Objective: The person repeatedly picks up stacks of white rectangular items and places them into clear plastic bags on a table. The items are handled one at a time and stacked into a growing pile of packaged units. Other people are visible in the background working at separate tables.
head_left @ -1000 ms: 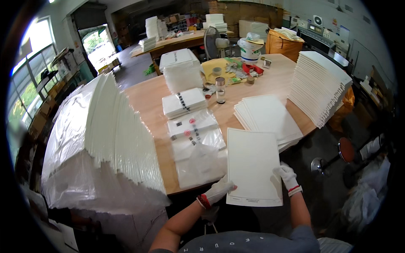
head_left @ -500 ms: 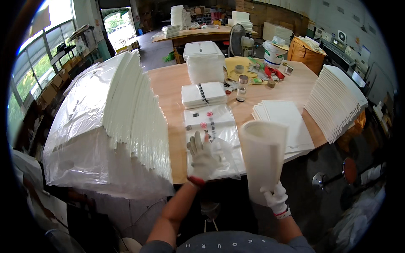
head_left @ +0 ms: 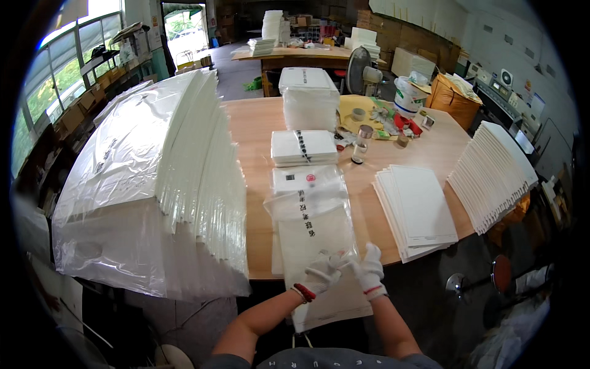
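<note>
A plastic-wrapped white stack (head_left: 190, 160) covered the left edge of the brown wooden table (head_left: 257, 197). The white-gloved left grip (head_left: 322, 272) and right grip (head_left: 370, 269), fingers partly curled, were at a clear plastic bag (head_left: 307, 206); whether clamped could not be told. Beneath them, a white rectangular sheet (head_left: 332, 309) jutted past the near edge.

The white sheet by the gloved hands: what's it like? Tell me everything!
The white sheet is rectangular and looks like paper, with a faint line along its near end. Its far part shows through a clear bag; the near end juts past the table. The left hand is over it, the right hand by its right edge.
</note>
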Available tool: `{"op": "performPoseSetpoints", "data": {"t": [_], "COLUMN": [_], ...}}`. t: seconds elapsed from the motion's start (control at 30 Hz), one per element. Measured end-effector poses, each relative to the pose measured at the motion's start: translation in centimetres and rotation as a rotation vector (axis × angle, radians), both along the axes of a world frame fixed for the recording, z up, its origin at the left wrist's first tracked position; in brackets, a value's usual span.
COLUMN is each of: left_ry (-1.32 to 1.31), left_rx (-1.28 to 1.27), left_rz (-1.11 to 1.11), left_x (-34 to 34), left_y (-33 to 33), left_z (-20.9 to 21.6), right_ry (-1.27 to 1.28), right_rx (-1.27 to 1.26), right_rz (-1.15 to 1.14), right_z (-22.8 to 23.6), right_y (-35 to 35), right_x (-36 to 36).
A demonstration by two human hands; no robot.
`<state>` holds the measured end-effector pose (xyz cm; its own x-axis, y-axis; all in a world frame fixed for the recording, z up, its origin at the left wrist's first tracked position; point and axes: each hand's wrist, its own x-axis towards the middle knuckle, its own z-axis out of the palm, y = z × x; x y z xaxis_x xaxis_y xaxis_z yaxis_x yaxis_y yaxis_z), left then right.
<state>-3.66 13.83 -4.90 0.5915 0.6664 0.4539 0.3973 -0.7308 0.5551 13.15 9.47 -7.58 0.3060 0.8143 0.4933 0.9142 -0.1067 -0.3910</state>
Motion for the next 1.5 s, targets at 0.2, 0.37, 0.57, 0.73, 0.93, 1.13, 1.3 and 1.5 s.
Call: {"op": "performPoseSetpoints", "data": {"t": [0.2, 0.37, 0.57, 0.73, 0.93, 1.13, 1.3, 1.5], "left_ry": [0.403, -0.347, 0.070, 0.144, 0.217, 0.227, -0.026, 0.083], "left_rx": [0.495, -0.478, -0.110, -0.205, -0.324, -0.501, -0.671, -0.731], "left_rz": [0.448, 0.563, 0.624, 0.562, 0.634, 0.533, 0.211, 0.215], "left_x": [-6.1, -9.7, -12.2, -12.5, -12.1, -13.9, -17.6, -17.8], "left_y": [4.8, 2.0, -5.3, -6.2, -7.4, -11.8, -20.4, -20.8], "left_z": [-13.3, -7.3, -3.6, -3.3, -3.8, -2.2, 0.4, 3.3], "right_ry": [0.140, 0.135, 0.375, 0.723, 0.191, 0.217, 0.287, 0.560], "right_rx": [-0.630, -0.672, -0.553, -0.294, -0.694, -0.870, -0.763, -0.410], "right_rz": [-0.077, -0.009, 0.131, 0.304, 0.132, 0.164, 0.363, 0.359], "right_z": [-2.7, 0.3, 4.1, 0.7, -0.9, 4.9, 6.3, 5.3], "right_y": [7.3, 2.8, -5.1, -6.7, -8.2, -13.1, -23.1, -23.9], "right_x": [0.7, -0.2, -2.0, -0.2, -0.4, -2.6, -3.5, -2.3]}}
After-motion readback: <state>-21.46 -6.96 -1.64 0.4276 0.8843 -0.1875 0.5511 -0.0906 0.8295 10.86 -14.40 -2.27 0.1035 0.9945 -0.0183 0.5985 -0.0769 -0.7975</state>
